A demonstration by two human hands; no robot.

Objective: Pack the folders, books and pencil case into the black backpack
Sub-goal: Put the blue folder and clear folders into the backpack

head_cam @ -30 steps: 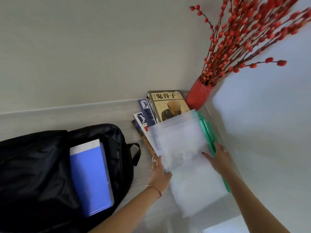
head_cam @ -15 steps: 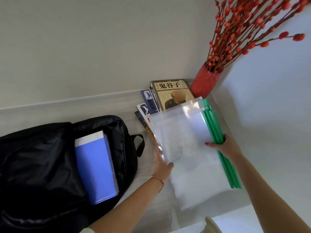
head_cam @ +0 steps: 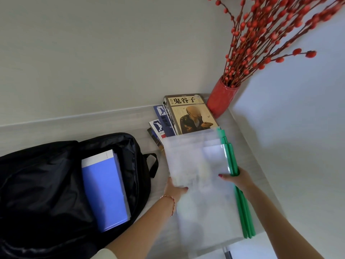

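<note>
The black backpack (head_cam: 46, 184) lies open at the left, a blue folder (head_cam: 104, 191) standing out of its mouth. A stack of translucent folders (head_cam: 201, 184) with green spines (head_cam: 240, 202) lies on the pale table. My left hand (head_cam: 175, 189) grips the stack's left edge, thumb on top. On the right, my right hand (head_cam: 237, 178) grips the stack at the green spines. A pile of books (head_cam: 184, 116) lies just behind the folders. No pencil case is visible.
A red vase (head_cam: 221, 99) with long red-berry branches (head_cam: 270, 34) stands in the back right corner, right next to the books. Walls close in behind and to the right. The table's near edge (head_cam: 229, 243) runs just below the folders.
Both hands have taken a firmer hold of the folder stack, and the folders now lie fanned a little, their far corners offset. The backpack and books have not moved.
</note>
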